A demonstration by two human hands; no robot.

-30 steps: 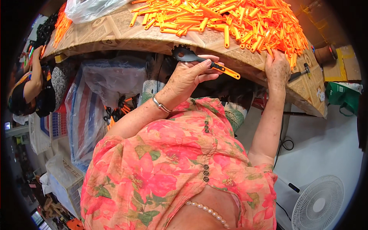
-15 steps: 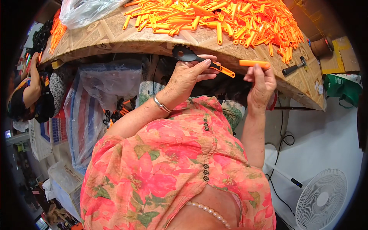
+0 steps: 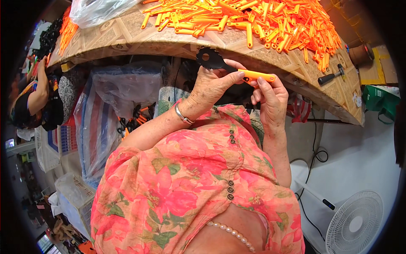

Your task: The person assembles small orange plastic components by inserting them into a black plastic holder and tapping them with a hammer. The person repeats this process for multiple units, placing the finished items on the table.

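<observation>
My left hand (image 3: 210, 86) is closed around the neck of a black spaghetti server (image 3: 216, 62), whose toothed head with a round hole points up and left. An orange plastic handle piece (image 3: 259, 75) lies along the server's handle end. My right hand (image 3: 272, 98) pinches that piece near its outer end, while my left thumb presses by its inner end. Whether the piece is fully seated cannot be seen. Beyond my hands, a large heap of loose orange handle pieces (image 3: 253, 19) covers the table (image 3: 139, 36).
A small hammer (image 3: 327, 78) lies at the table's right end. Clear plastic (image 3: 99, 12) rests at the upper left. Below the table edge, a striped sack (image 3: 91, 114) stands beside black-and-orange tools (image 3: 137, 116). A white fan (image 3: 355, 222) is at lower right; another person (image 3: 38, 93) sits far left.
My right hand has moved left and brought its orange piece onto the server's handle end. The two hands, previously apart, now meet at the handle.
</observation>
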